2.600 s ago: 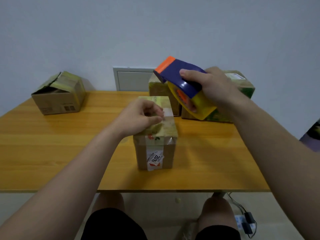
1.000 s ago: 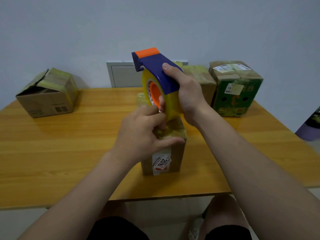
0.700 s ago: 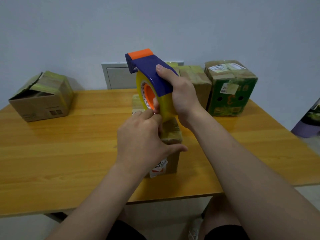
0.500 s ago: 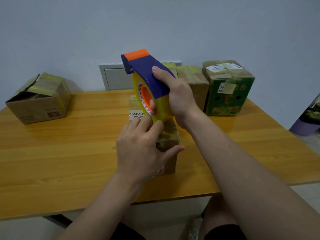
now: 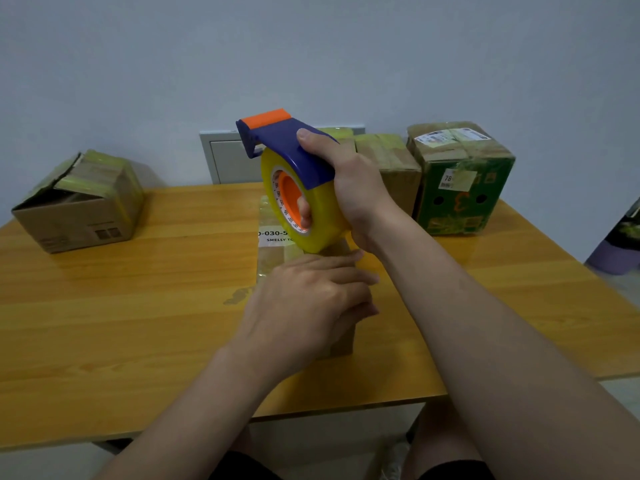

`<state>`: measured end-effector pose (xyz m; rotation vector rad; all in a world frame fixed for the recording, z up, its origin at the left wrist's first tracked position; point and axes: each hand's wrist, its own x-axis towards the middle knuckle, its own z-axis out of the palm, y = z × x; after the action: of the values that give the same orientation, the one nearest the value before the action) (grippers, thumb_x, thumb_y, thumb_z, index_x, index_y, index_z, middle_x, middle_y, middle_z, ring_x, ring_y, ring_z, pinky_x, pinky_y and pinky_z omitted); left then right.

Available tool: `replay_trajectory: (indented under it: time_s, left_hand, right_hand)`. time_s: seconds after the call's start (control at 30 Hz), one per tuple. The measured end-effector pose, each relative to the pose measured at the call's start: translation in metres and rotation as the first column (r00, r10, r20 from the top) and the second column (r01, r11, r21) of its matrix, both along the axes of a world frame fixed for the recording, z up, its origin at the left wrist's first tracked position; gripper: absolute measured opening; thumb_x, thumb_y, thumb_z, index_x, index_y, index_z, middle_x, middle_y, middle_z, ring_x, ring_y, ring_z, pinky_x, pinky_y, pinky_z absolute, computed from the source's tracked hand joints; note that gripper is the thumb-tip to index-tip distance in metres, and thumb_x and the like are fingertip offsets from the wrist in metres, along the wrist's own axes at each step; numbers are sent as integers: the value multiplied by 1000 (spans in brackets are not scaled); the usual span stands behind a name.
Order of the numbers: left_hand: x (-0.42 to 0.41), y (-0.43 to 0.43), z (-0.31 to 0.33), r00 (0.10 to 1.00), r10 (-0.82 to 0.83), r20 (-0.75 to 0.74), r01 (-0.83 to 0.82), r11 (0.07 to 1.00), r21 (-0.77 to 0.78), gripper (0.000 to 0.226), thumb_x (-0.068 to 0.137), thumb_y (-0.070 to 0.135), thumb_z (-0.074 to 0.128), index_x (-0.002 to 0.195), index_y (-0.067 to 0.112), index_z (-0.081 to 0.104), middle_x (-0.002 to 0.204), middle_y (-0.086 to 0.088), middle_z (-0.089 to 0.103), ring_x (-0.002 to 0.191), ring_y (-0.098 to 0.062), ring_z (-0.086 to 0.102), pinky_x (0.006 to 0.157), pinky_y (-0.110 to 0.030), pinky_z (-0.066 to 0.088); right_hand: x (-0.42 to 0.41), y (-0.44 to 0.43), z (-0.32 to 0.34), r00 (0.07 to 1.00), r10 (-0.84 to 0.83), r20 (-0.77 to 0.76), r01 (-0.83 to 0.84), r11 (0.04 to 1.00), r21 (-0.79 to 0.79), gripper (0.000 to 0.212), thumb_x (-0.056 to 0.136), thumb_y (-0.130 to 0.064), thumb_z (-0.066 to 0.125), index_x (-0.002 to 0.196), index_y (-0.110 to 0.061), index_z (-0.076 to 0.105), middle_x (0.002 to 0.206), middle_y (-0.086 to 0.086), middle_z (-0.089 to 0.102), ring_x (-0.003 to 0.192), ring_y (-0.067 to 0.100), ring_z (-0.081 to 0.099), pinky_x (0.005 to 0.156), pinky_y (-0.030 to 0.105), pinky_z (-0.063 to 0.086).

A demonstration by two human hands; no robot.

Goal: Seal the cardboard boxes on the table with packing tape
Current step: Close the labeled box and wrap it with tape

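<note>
Our left hand (image 5: 304,306) has dropped from the roll to lie flat on the box (image 5: 277,251) at mid-table, pressing the tape end down. Our right hand (image 5: 349,188) stays clamped around the dispenser (image 5: 294,168) just above, ready, we judge, to pull a strip.

We face a plain pale grey-blue wall (image 5: 138,64) behind a yellowish wooden bench (image 5: 121,323), with a white wall panel (image 5: 228,161) at its far edge.

A small brown box (image 5: 277,251) stands upright mid-table, top taped. Directly above it, a yellow tape roll (image 5: 322,216) sits in a blue-and-orange dispenser (image 5: 287,140).
</note>
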<state>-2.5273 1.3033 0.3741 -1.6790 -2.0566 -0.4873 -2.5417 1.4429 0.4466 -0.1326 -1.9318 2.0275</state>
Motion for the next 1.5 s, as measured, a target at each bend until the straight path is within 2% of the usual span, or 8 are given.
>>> replay_trajectory:
  time_s: [0.17,0.33,0.47,0.6,1.07,1.2,1.33,1.5]
  left_hand:
    - [2,4,12,998,16,59,-8,991,-137,18,98,35,67,97,21,79,109,6,76,126,-19,63,97,-45,55]
    - [4,10,25,1000,11,18,-7,977,-211,32,94,17,73,126,22,73,117,-1,76,114,-24,70,89,-47,59]
    - [4,15,23,990,-8,143,48,960,-276,37,107,25,51,144,28,60,141,5,63,132,-13,54,115,-32,38]
    - [-1,19,31,962,29,273,69,937,-343,45,105,10,51,147,27,56,124,6,65,111,-9,54,97,-35,47]
    - [-13,16,35,884,-13,467,176,936,-306,52,101,-2,56,141,30,64,149,19,56,145,1,40,117,-25,39]
    - [-16,-1,29,854,-97,510,174,979,-104,53,95,-7,64,133,29,70,137,16,67,134,3,54,106,-31,52]
    - [-26,-29,5,945,-179,275,77,935,346,12,88,15,82,100,12,82,100,4,78,98,-7,73,80,-34,60]
    - [-40,-45,-43,909,-90,406,-173,806,566,28,94,40,70,99,15,80,116,-1,74,120,-20,65,100,-44,51]
  right_hand:
    - [1,2,0,1000,27,10,-26,999,-32,51,90,-50,65,83,-1,76,71,24,71,53,29,65,51,30,54]
    - [-1,3,1,1000,-5,24,5,1000,-9,53,91,-52,64,84,0,76,77,24,73,58,29,67,60,34,56]
    - [-1,1,4,999,22,39,-21,999,-37,46,89,-49,67,77,-6,77,75,25,72,54,30,65,53,33,55]
    - [-2,2,5,999,26,45,-24,999,-31,46,89,-50,66,69,-10,78,74,24,72,55,30,66,55,34,56]
    - [-2,1,2,999,-15,43,15,1000,7,43,84,-54,67,73,-14,80,78,19,75,60,25,68,61,32,55]
    - [0,2,-3,999,-34,15,34,999,38,45,84,-57,66,79,-15,80,81,16,76,67,28,69,69,39,55]
    - [3,7,-10,998,-54,-27,55,998,35,32,85,-57,65,87,-28,80,94,3,79,83,20,73,78,39,55]
    - [7,5,-17,994,-13,-105,17,999,38,26,88,-51,63,85,-32,81,97,2,78,86,17,72,80,36,55]
